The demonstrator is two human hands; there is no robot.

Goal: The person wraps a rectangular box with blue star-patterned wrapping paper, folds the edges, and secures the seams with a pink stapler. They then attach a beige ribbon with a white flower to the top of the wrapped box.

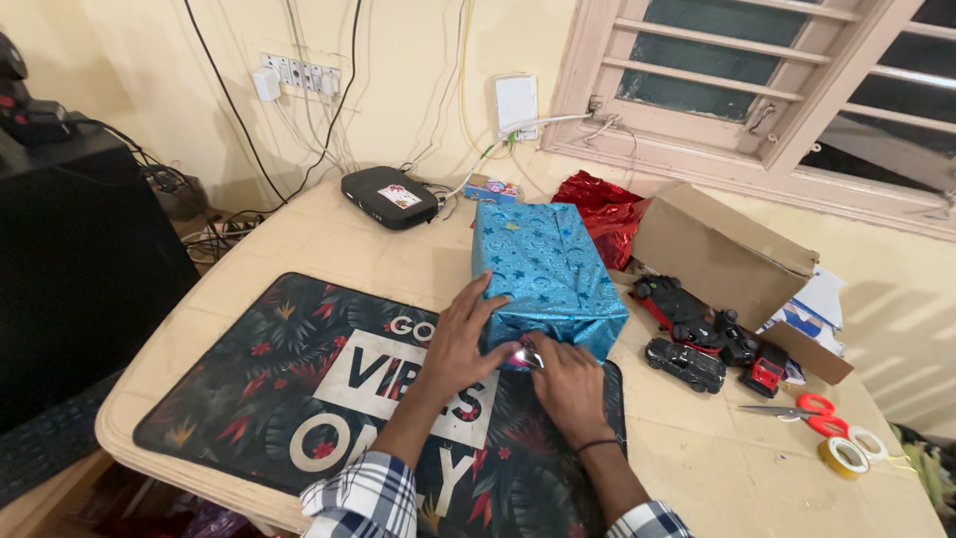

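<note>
While the left hand (pixel 460 339) lies flat, fingers spread, on the blue wrapped box (pixel 546 274), the right hand (pixel 568 384) presses its near end.

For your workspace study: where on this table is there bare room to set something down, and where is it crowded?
Bare tabletop lies between the black router box and the floral mat, and near the front right corner below the scissors. It is crowded right of the blue wrapped box: toy cars, cardboard box, tape rolls.
</note>
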